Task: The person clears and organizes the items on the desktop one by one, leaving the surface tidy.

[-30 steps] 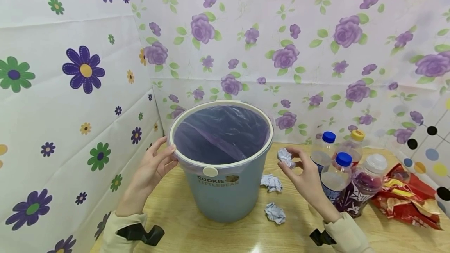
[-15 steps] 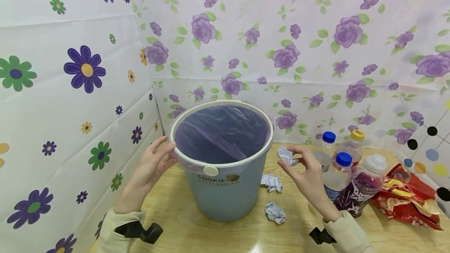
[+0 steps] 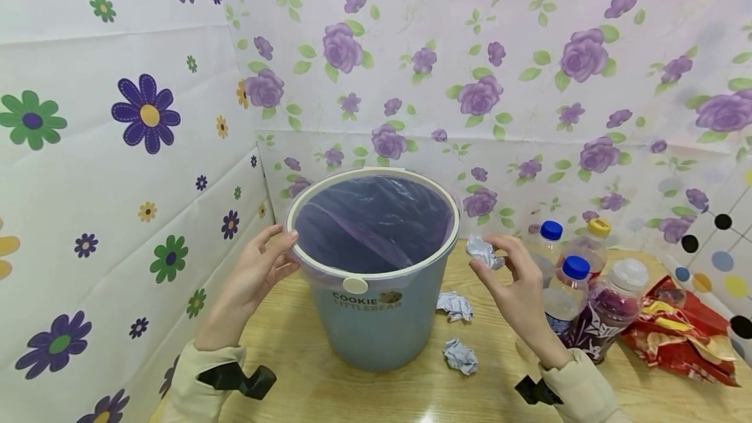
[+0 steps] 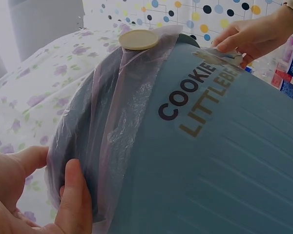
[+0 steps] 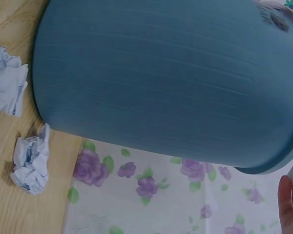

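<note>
A blue trash bin point(image 3: 376, 328) with a cream rim and a translucent purple liner stands upright on the wooden table. At the bin's left side, my left hand point(image 3: 249, 289) holds the rim; in the left wrist view its thumb and fingers lie around the liner-covered edge point(image 4: 119, 122). Right of the bin, my right hand point(image 3: 521, 292) pinches a crumpled paper ball point(image 3: 484, 252) between thumb and fingers, above the table. Two more crumpled paper balls lie by the bin's right foot: a farther one point(image 3: 455, 306) and a nearer one point(image 3: 460, 356).
Several plastic bottles point(image 3: 572, 299) with blue, yellow and white caps stand close together right of my right hand. A red snack bag point(image 3: 681, 331) lies beyond them. Flower-patterned cloth walls point(image 3: 405, 83) enclose the table behind and on the left.
My right hand has risen slightly with the paper ball. The left hand stays at the bin's rim, and the loose paper balls have not moved.
</note>
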A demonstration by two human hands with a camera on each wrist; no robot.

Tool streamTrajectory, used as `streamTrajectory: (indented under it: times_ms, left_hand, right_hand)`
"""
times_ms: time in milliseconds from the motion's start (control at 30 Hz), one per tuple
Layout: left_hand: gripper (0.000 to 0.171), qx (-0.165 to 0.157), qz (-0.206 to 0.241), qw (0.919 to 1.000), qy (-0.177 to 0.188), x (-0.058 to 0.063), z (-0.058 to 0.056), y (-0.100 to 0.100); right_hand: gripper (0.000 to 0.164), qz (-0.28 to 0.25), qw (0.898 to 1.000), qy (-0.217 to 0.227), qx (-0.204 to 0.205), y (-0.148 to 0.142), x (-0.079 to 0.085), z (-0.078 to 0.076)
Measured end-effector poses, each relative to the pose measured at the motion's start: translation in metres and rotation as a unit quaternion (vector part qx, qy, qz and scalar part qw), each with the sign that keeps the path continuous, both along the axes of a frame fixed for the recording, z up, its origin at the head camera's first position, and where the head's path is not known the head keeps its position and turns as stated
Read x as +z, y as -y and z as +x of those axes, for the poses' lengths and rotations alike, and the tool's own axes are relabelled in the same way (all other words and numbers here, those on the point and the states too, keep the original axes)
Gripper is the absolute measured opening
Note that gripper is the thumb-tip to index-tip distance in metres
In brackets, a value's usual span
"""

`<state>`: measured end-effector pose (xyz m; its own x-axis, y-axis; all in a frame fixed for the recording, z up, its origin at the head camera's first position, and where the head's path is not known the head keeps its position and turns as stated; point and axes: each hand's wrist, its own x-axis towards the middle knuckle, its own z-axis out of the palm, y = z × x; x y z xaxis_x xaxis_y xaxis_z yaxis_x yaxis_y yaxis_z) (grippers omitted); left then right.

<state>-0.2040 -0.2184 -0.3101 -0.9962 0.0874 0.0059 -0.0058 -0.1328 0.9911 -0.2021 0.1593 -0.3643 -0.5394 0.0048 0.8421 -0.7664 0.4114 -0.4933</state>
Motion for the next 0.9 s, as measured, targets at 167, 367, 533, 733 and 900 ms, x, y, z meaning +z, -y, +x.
streamTrajectory:
  times_ms: [167, 367, 533, 733, 900]
  left_hand:
    - [0.073, -0.003, 0.005, 1.0000, 0.003, -0.001, 0.000, -0.001]
    - [0.073, -0.004, 0.013, 0.9999, 0.009, -0.002, 0.002, -0.001]
    - [0.071, -0.006, 0.013, 0.9999, 0.007, -0.002, 0.002, -0.002]
    - [0.069, -0.009, 0.020, 0.9998, 0.002, -0.001, 0.002, -0.002]
    - [0.069, -0.012, 0.026, 0.9996, -0.001, 0.000, 0.003, -0.002]
  right_hand:
    - [0.045, -0.006, 1.000, -0.007, 0.010, 0.001, 0.004, 0.000]
    - [0.052, -0.015, 1.000, -0.004, 0.022, -0.006, -0.005, -0.012]
    - [0.051, -0.017, 0.999, 0.013, 0.033, -0.006, -0.005, -0.012]
    - [0.052, -0.031, 0.998, 0.006, 0.052, -0.004, 0.000, -0.011]
    - [0.051, -0.057, 0.994, -0.031, 0.093, -0.004, 0.006, -0.016]
